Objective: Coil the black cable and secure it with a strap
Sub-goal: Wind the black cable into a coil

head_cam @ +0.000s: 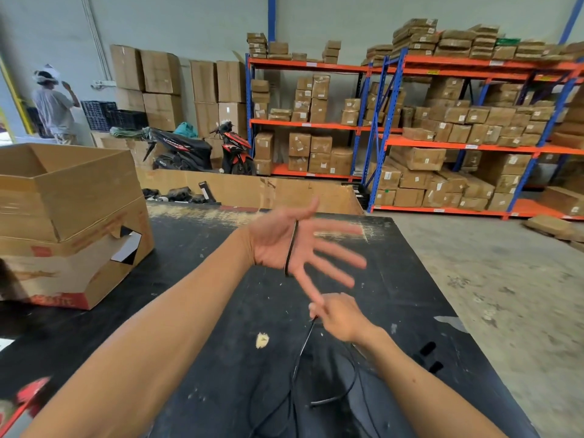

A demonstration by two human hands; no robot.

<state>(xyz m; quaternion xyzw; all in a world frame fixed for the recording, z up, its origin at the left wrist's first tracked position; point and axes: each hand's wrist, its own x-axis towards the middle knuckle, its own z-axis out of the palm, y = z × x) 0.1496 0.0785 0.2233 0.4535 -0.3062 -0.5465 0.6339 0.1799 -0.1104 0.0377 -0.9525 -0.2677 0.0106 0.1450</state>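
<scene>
The left hand (294, 245) is spread flat, palm up, over the black table (221, 358), a cable (291, 248) looped across the palm. At its five o'clock the right hand (339, 317) pinches the cable, which trails toward six o'clock. Cardboard boxes (69, 222) sit at nine o'clock.

The light is soft and even, like daylight inside a big hall, with no hard shadows on the black table (221, 311). The left hand (294, 245) is blurred by motion, mostly at the fingers (341, 263). The wide lens bends the shelves (442, 147) near the right edge, and the lower left corner is smeared and unsharp.
</scene>
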